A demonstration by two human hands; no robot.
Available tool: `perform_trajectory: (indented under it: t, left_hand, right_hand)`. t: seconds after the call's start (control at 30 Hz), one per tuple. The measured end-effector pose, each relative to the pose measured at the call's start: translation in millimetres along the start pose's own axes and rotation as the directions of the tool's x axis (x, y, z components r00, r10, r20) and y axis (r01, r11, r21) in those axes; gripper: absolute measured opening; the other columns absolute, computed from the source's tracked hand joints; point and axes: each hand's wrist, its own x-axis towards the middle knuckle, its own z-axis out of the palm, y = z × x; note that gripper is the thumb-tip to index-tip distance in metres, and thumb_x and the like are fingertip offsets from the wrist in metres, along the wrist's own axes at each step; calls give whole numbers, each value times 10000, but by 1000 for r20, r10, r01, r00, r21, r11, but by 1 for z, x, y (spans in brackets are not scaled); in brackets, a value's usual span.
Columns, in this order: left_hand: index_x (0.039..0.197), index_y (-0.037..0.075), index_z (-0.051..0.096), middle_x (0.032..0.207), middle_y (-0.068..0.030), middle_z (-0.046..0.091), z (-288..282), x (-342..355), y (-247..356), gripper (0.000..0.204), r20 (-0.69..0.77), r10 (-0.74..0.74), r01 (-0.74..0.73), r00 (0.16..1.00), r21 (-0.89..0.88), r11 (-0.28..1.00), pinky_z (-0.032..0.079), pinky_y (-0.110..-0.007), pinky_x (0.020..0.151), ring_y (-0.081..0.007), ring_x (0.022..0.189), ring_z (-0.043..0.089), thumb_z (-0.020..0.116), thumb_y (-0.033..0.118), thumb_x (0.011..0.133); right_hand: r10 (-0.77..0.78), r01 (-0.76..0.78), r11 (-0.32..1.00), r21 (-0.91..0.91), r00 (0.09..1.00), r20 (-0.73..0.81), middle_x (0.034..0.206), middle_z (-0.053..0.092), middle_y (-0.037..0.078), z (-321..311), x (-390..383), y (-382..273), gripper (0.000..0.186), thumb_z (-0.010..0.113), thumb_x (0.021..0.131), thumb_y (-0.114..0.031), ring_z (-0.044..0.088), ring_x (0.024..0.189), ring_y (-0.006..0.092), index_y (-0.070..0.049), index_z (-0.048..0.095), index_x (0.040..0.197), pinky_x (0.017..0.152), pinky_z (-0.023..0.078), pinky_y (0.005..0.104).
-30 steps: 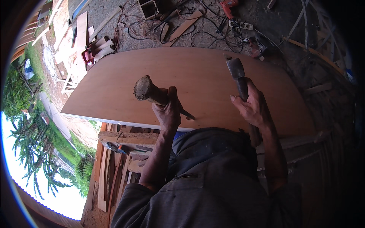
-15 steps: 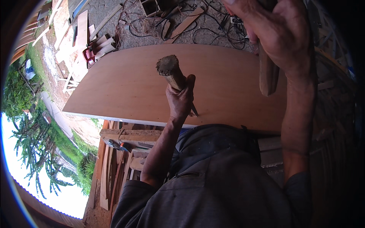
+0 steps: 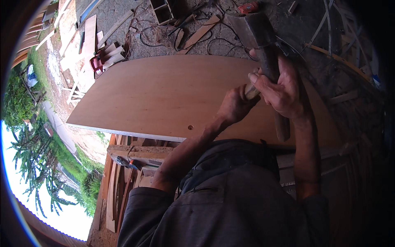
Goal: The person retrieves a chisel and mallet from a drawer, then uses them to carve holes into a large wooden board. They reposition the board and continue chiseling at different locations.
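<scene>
My right hand [image 3: 284, 88] is closed around the wooden handle of a mallet [image 3: 253, 32], whose dark blocky head points up and away. In my left hand [image 3: 238, 105] is a chisel [image 3: 251, 91] with a pale, worn wooden handle; its blade is hidden. The right thumb and fingers meet the chisel handle's end, so both hands are close together. Beneath them lies a large brown wooden panel [image 3: 144, 94] with a curved far edge. A small round hole [image 3: 190, 127] shows near the panel's close edge, left of my hands.
Beyond the panel, cables [image 3: 152, 41], an open wooden box [image 3: 162, 11] and board offcuts [image 3: 201, 31] litter the ground. A red tool [image 3: 96, 64] sits among planks at left. Pliers [image 3: 133, 164] rest near the wooden support [image 3: 142, 152]. Timber strips [image 3: 325, 29] lie at far right.
My right hand has come down and inward with the mallet. My left hand has moved right with the chisel, lifting it off the panel and uncovering the hole.
</scene>
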Motion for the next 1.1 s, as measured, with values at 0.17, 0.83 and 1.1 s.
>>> perform_trajectory:
  t: [0.17, 0.83, 1.1]
  left_hand:
    - [948, -3, 608, 776, -117, 638, 5, 1, 6, 335, 172, -147, 148, 974, 6, 989, 495, -375, 665, -186, 713, 602, 774, 279, 876]
    - [784, 83, 576, 637, 40, 543, -73, -26, 5, 243, 27, -317, 302, 948, -390, 870, 392, -262, 505, -49, 555, 499, 733, 190, 934]
    - [887, 124, 508, 575, 54, 420, -84, -38, -8, 182, -205, -410, 185, 888, -658, 730, 298, -224, 381, -47, 420, 392, 666, 116, 976]
  right_hand:
    - [103, -99, 994, 52, 991, -80, 1163, 603, 124, -18, -15, 1, 423, 665, 902, -42, 585, 988, 154, 35, 526, 1295, 876, 505, 333]
    - [51, -79, 972, -219, 990, -132, 750, 554, 101, -40, -55, 4, 286, 644, 900, -51, 525, 641, 174, 7, 560, 1166, 658, 485, 317]
    - [84, -94, 991, -93, 991, -105, 685, 532, 121, -19, -46, 4, 303, 656, 888, -69, 532, 583, 223, -27, 544, 1166, 620, 480, 347]
